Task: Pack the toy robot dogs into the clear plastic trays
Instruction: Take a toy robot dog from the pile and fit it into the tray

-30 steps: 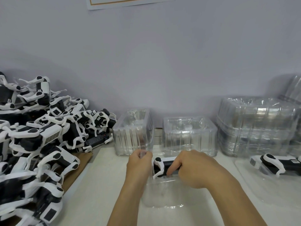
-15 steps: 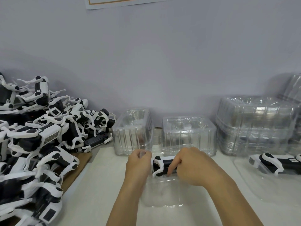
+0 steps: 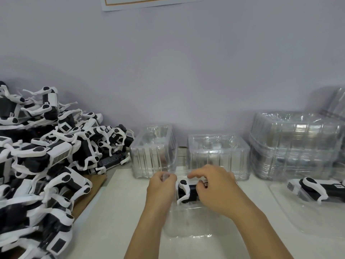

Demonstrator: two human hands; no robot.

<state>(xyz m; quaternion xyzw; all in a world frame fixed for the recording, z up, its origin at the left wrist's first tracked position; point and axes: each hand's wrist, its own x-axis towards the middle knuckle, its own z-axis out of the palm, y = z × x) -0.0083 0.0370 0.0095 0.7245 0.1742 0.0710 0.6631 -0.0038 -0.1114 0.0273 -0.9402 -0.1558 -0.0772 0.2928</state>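
A black-and-white toy robot dog [image 3: 185,191] lies on its side at the far end of a clear plastic tray [image 3: 186,227] in front of me. My left hand [image 3: 161,189] pinches the tray's far left rim, just left of the dog. My right hand [image 3: 218,191] covers the dog's right half, with thumb and fingers curled on its body and the index finger raised above it. A second dog [image 3: 315,189] lies in another clear tray [image 3: 308,219] at the right.
A large heap of loose toy dogs [image 3: 46,156] fills the left side, partly on brown cardboard [image 3: 89,195]. Stacks of clear trays stand along the wall: one narrow [image 3: 153,152], one wider [image 3: 216,154], and a tall stack at the right [image 3: 295,144].
My right hand has shifted slightly on the dog and its index finger has lifted. My left hand keeps its pinch on the tray rim.
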